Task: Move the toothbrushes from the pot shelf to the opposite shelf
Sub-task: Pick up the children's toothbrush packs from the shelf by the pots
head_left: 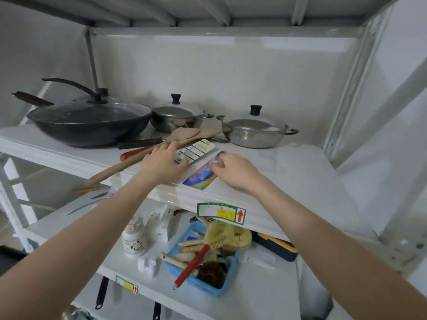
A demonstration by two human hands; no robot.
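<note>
A person reaches both bare arms onto a white metal pot shelf [288, 167], seen from a camera on their head. At the back of the shelf stand a dark lidded wok [89, 122] and two steel lidded pots [176, 116] [255, 131], with a wooden spatula [147, 153] lying across the front. Two toothbrush packs lie flat near the shelf's front edge, just beside each other. The left hand [161, 162] rests on the white toothbrush pack [196, 150], its fingers [182, 163] spread and curling over the pack's near end; whether they have gripped it yet cannot be told. The right hand [233, 169] has its fingers [216, 165] pinched at the upper edge of the blue toothbrush pack [202, 175], touching it, though a firm hold is not clear. Both packs are on the shelf surface, not lifted. On the lower shelf sits a blue basket [217, 289] of brushes and a small white bottle [134, 239]. The task appears to be at its very start: neither pack has left the pot shelf, so lifting, carrying and placing both on the opposite shelf, which is out of view, all remain.
</note>
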